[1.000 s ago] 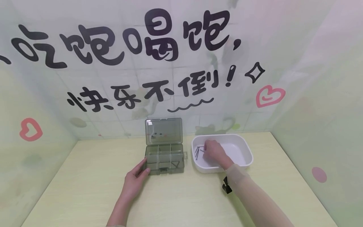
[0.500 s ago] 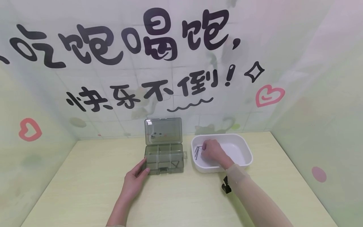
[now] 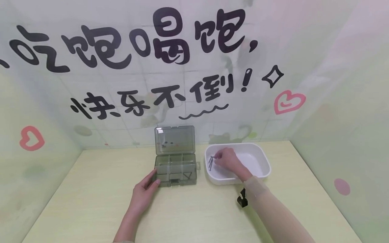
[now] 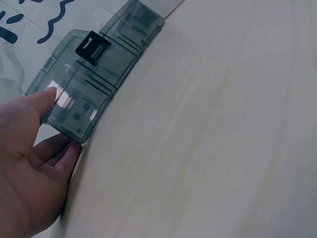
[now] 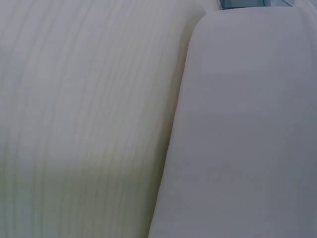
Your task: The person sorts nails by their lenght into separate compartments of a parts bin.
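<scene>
A smoky clear compartment box (image 3: pixel 176 170) stands on the table with its lid (image 3: pixel 175 140) raised against the wall. My left hand (image 3: pixel 143 194) grips the box by its left end, thumb at the front corner and fingers along the side. In the left wrist view the thumb lies against the box (image 4: pixel 91 79) near its black latch (image 4: pixel 93 48). My right hand (image 3: pixel 228 159) is inside the white tray (image 3: pixel 265 170), its fingertips pinching the end of a thin grey screw. Several long grey screws (image 3: pixel 210 164) lie beside those fingers. A few similar screws (image 3: pixel 187 175) show in the box's front right compartment.
The tray stands just right of the box, its side filling much of the right wrist view. A black clip-like piece (image 3: pixel 242 198) hangs by the right sleeve (image 3: pixel 256 189). A printed wall (image 3: pixel 127 81) closes off the table's back edge.
The right hand has lifted and shifted slightly at the left end of the tray, and its fingertips now sit at the screws' upper ends. The left hand and box have stayed put.
</scene>
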A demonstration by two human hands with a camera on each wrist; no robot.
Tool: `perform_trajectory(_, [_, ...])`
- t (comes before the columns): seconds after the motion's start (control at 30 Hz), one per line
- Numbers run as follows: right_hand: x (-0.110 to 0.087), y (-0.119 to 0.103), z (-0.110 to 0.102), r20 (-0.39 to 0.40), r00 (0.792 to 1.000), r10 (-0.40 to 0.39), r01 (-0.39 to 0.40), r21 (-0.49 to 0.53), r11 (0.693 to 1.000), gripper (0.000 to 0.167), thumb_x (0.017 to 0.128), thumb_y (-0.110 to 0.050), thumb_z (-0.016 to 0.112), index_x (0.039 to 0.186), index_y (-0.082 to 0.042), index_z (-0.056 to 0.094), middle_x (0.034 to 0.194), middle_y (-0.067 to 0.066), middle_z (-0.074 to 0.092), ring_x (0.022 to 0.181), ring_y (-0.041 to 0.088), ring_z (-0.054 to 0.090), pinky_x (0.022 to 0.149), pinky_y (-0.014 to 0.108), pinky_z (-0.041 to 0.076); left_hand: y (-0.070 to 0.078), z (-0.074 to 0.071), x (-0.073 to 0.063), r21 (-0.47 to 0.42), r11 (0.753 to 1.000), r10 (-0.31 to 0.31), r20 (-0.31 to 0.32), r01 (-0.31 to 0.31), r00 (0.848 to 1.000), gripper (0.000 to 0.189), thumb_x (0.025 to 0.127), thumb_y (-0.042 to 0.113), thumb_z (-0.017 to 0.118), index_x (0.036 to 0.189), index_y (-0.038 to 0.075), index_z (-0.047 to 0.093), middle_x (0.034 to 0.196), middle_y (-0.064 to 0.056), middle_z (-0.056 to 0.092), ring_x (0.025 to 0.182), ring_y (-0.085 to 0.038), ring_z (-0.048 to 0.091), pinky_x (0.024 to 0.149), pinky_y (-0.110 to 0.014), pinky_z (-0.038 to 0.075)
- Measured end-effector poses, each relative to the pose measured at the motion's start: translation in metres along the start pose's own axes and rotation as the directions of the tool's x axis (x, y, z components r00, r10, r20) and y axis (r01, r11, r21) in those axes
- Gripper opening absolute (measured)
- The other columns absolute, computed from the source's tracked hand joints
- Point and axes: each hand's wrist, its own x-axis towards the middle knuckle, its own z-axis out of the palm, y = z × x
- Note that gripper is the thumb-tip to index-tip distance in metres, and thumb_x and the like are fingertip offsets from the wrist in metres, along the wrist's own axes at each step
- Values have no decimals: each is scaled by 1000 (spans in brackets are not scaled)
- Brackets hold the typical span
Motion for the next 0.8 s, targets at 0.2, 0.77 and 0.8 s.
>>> perform_trajectory(0.2, [-3,-3,-1,-24,999,-40,42,64,997,19,80,1,74,98,0,79,88,8,75,80,19,66,73,31,60,1,0,-1,-4,1000,-4,-1,4,1000,56,105,31,63,155,15,46,159,-23,37,142,-38,43,113,-39,42])
perform_trajectory(0.77, [-15,-17,-1,-247,967,-58,118,234,965,20,78,6,75,97,1,79,87,11,76,80,21,70,75,33,63,0,0,-1,-8,1000,-3,-5,3,1000,55,105,29,62,155,14,46,158,-24,38,141,-39,44,112,-40,42])
perform_trajectory(0.8, [-15,-19,-1,-248,967,-56,117,240,964,20,78,6,75,97,1,79,87,11,76,79,21,70,75,32,63,0,1,-1,-9,1000,-4,-6,4,1000,55,105,28,62,155,14,46,158,-24,39,141,-39,44,112,-40,42])
